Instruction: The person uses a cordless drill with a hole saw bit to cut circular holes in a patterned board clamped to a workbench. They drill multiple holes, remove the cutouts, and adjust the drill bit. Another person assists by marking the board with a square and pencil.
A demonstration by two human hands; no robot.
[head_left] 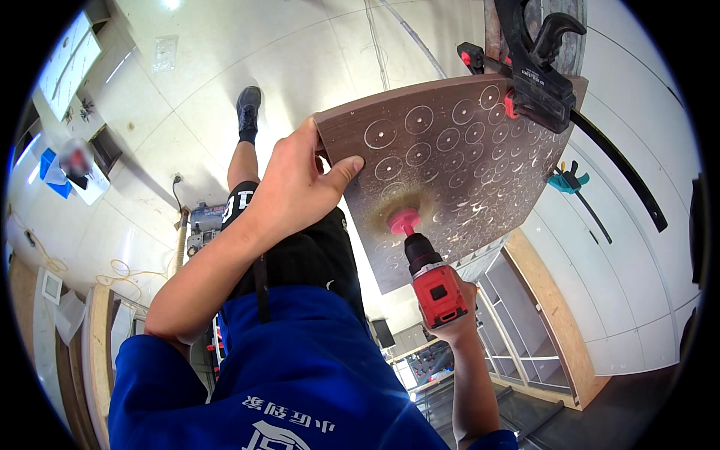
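Note:
My right hand is wrapped round the handle of a red and black cordless drill. A pink-red hole saw in its black chuck meets the face of a brown board. Yellowish dust rings the spot where they touch. Many scored circles with centre holes cover that board. At its upper left corner my left hand grips the edge, thumb on the face and the other fingers behind, partly hidden. A black bar clamp with red pads holds the board's far right corner.
A teal and black clamp lies beyond the board on the right. Wood-edged cabinet frames stand at the lower right. On the tiled floor at the left are a grey machine, a yellow cord and a blue item.

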